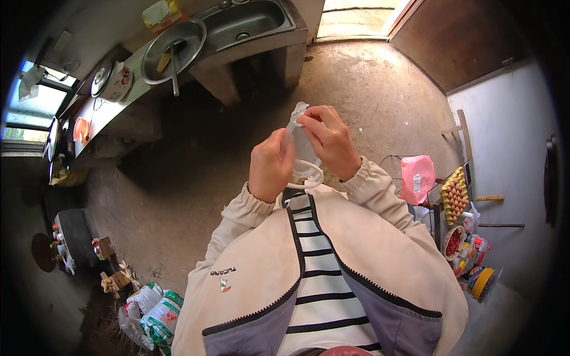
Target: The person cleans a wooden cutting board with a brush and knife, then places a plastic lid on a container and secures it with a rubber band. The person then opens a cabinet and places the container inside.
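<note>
Before my chest, both hands hold a translucent plastic container (pixel 304 144) with a pale ring-shaped handle. My left hand (pixel 270 164) grips its left side, the thumb lying along the wall. At the upper part, the fingertips of my right hand (pixel 328 135) pinch the rim close to a small clear tab. A white loop (pixel 311 180) hangs at the near end, close to my jacket. What the container holds, if anything, cannot be made out.
A metal sink (pixel 249 22) and a large steel basin (pixel 153 58) with a utensil in it are on the counter at the upper left. A lidded pot (pixel 116 82) stands farther along. Right are a pink bag (pixel 417 178) and an egg tray (pixel 454 196). Printed sacks (pixel 162 316) lie lower left.
</note>
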{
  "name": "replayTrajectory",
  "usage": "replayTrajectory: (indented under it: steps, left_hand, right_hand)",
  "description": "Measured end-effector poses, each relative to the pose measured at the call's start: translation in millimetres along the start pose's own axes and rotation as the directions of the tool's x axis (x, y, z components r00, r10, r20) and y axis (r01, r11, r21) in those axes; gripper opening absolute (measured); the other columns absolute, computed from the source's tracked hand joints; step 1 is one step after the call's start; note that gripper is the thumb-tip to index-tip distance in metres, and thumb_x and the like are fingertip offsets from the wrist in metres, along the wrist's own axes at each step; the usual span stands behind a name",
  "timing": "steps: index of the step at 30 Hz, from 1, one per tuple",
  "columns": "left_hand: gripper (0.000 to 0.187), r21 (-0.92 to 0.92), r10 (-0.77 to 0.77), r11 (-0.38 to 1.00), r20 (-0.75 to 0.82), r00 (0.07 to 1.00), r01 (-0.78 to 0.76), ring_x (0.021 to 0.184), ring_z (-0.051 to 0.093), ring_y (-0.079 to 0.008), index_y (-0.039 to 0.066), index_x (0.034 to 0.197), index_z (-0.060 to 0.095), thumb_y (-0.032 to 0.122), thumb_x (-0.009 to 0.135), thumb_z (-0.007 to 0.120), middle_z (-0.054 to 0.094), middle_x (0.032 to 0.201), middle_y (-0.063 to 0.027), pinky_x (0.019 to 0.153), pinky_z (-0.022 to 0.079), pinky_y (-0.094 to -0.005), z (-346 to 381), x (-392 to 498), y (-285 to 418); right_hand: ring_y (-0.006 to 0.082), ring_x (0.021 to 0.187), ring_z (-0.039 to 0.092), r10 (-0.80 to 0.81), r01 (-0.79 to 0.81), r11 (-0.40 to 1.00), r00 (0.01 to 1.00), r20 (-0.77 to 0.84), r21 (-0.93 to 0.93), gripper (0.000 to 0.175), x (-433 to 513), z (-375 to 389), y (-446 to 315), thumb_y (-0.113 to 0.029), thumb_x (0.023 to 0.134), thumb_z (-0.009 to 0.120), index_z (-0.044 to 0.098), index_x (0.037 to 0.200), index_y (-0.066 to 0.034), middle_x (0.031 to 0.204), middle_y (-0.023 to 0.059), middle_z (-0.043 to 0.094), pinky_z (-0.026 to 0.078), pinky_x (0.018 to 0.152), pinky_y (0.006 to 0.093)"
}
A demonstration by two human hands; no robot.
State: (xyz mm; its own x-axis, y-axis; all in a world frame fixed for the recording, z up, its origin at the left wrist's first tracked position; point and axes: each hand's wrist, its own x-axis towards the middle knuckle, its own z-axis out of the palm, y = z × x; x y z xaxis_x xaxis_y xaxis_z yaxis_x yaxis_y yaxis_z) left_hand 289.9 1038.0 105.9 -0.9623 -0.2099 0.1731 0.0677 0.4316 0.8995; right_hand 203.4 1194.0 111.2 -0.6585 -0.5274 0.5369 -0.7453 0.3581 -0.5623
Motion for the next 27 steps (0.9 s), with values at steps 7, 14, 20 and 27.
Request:
replayTrajectory:
  steps: [7,14,20,27]
  left_hand:
    - [0.021,-0.07,-0.061,0.996,-0.016,0.998,0.06,0.062,0.063,-0.0315,-0.005,0.106,0.064,0.006,0.088,0.06,0.062,0.076,-0.0215,0.059,0.048,-0.037,4.2,38.2,0.3]
    - [0.021,-0.072,-0.072,0.995,-0.042,0.997,0.069,0.058,0.059,-0.0263,-0.005,0.105,0.064,0.007,0.089,0.061,0.06,0.071,-0.0198,0.057,0.047,-0.0347,19.8,69.8,12.4]
    - [0.02,-0.1,-0.034,0.994,-0.033,0.999,0.03,0.057,0.058,-0.0234,-0.006,0.105,0.064,0.006,0.089,0.062,0.06,0.069,-0.0184,0.056,0.045,-0.0336,29.5,84.9,20.4]
    - [0.022,-0.022,-0.048,0.999,0.048,0.998,0.049,0.069,0.06,-0.0061,-0.005,0.11,0.066,0.004,0.091,0.062,0.065,0.073,-0.003,0.063,0.047,-0.0232,30.3,101.1,24.4]
  right_hand:
    - [0.0245,0.085,0.066,0.061,-0.059,0.992,0.998,-0.013,0.114,0.018,38.8,-6.6,27.7,0.001,0.084,0.072,0.071,0.103,-0.002,0.098,0.0113,0.066,0.055,0.075,0.0326]
    - [0.0202,0.078,0.069,0.111,-0.1,0.986,0.991,-0.081,0.134,0.012,62.9,-24.6,54.8,-0.004,0.084,0.076,0.072,0.095,-0.0018,0.09,0.0093,0.07,0.056,0.07,0.0306]
    - [0.0263,0.082,0.068,-0.007,0.01,0.996,0.999,-0.039,0.092,0.012,69.8,-36.6,70.6,-0.002,0.082,0.074,0.07,0.094,-0.0032,0.091,0.0099,0.07,0.056,0.071,0.0351]
    - [0.0277,0.085,0.066,-0.177,0.173,0.979,0.984,0.033,0.107,0.016,74.7,-48.3,75.3,0.001,0.083,0.073,0.07,0.099,-0.0001,0.094,0.0102,0.068,0.056,0.073,0.0356]
